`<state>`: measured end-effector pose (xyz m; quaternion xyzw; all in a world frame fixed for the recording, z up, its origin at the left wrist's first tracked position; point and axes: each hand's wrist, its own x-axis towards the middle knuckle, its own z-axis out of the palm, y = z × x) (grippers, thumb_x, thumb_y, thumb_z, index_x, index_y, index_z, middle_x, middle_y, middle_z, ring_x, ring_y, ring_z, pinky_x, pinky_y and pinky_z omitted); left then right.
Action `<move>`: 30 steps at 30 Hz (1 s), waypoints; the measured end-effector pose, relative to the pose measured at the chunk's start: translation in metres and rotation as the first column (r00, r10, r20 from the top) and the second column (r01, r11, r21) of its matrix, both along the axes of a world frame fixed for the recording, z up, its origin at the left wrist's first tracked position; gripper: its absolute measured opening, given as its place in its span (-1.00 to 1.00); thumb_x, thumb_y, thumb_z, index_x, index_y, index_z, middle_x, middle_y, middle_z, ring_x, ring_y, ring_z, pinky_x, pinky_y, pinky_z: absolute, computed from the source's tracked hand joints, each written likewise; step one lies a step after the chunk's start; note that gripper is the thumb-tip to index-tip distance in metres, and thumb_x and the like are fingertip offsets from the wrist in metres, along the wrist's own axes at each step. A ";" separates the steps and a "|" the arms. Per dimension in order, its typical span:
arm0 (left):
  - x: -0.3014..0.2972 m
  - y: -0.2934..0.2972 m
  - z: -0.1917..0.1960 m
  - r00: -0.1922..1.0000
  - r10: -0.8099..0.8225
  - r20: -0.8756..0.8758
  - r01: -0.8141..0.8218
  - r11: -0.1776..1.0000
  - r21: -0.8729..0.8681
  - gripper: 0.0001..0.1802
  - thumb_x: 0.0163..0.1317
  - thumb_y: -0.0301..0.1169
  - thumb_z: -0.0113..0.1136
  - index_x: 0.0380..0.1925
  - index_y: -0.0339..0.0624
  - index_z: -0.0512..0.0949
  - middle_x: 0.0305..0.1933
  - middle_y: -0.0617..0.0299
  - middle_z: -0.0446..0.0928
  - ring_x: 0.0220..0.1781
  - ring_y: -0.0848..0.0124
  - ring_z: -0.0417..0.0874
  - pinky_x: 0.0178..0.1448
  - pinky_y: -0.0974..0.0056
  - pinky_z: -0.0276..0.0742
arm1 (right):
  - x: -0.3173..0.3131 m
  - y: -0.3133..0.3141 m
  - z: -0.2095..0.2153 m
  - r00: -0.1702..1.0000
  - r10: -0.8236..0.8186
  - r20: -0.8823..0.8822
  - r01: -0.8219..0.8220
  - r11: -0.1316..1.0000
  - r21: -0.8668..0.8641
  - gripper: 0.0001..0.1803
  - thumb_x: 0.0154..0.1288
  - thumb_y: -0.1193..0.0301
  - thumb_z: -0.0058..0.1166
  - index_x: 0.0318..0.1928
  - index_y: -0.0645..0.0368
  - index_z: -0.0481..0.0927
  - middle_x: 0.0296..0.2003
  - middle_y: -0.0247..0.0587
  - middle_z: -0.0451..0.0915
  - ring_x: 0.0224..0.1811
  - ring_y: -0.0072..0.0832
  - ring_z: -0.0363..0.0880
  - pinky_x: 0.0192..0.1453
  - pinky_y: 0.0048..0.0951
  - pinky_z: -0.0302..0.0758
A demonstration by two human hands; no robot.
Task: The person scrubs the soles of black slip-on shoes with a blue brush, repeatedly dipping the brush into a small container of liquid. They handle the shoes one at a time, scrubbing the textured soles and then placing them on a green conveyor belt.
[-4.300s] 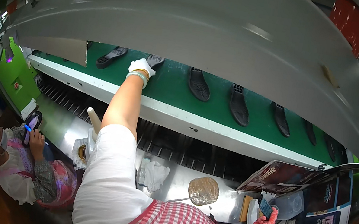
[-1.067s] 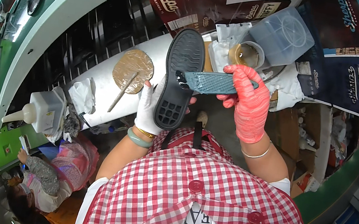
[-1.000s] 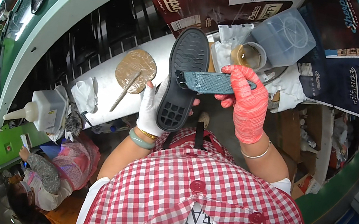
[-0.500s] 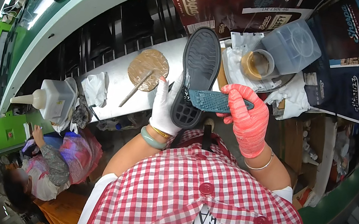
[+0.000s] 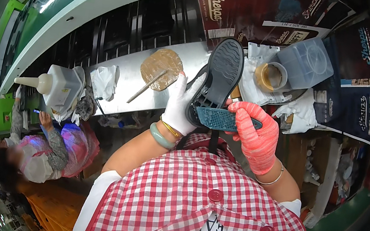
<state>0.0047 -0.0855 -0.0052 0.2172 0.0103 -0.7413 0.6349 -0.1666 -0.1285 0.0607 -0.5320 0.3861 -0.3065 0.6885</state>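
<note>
A black shoe sole (image 5: 226, 71) is held up in front of me, its toe end pointing away and tilted a little right. My left hand (image 5: 181, 104), in a white glove with bare fingertips, grips its left edge near the heel. Closed in a pink-red glove, my right hand (image 5: 257, 137) holds one end of a flat teal brush (image 5: 217, 119) with a bumpy face. The brush lies crosswise over the heel end, covering part of it. Whether it presses on the sole I cannot tell.
Behind my hands, a metal ledge bears a round brown-wrapped disc (image 5: 156, 65) with a stick (image 5: 143, 90) on it. A white spouted bottle (image 5: 59, 88) stands left; a tape roll (image 5: 268, 76) and clear plastic container (image 5: 305, 59) lie right. Another person (image 5: 51, 147) sits at far left.
The sole has turned, its underside now more slanted and its toe leaning further right. The brush has moved lower and nearer to me, across the heel. My view has shifted slightly.
</note>
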 end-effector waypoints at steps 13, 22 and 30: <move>0.005 0.001 0.009 0.926 -0.355 0.131 0.326 0.923 0.204 0.00 0.18 0.42 -0.44 0.31 -0.21 0.16 0.23 0.03 0.36 0.16 0.21 0.48 0.18 0.13 0.45 | -0.001 -0.037 0.027 0.914 0.351 -0.205 -0.329 0.935 0.135 -0.71 0.32 0.23 0.02 -0.16 0.19 0.60 -0.38 -0.35 0.60 -0.55 -0.71 0.53 -0.52 -0.71 0.37; 0.014 -0.002 -0.012 0.773 -0.616 0.150 0.599 0.787 0.146 0.07 0.11 0.49 -0.55 0.24 -0.24 0.25 0.06 -0.11 0.47 -0.15 -0.04 0.64 -0.21 0.10 0.62 | 0.018 -0.056 0.036 0.783 0.551 -0.288 -0.543 0.832 0.116 -0.70 0.28 0.24 0.04 -0.20 0.25 0.60 -0.42 -0.31 0.59 -0.62 -0.71 0.48 -0.50 -0.69 0.39; 0.027 -0.005 -0.026 0.670 -0.671 0.318 0.693 0.719 0.058 0.06 0.09 0.49 -0.45 0.22 -0.25 0.27 -0.05 -0.17 0.52 -0.28 -0.12 0.66 -0.37 0.09 0.67 | 0.032 -0.057 0.026 0.714 0.625 -0.314 -0.673 0.738 -0.061 -0.71 0.22 0.23 0.10 -0.23 0.22 0.62 -0.52 -0.32 0.55 -0.67 -0.68 0.44 -0.50 -0.63 0.37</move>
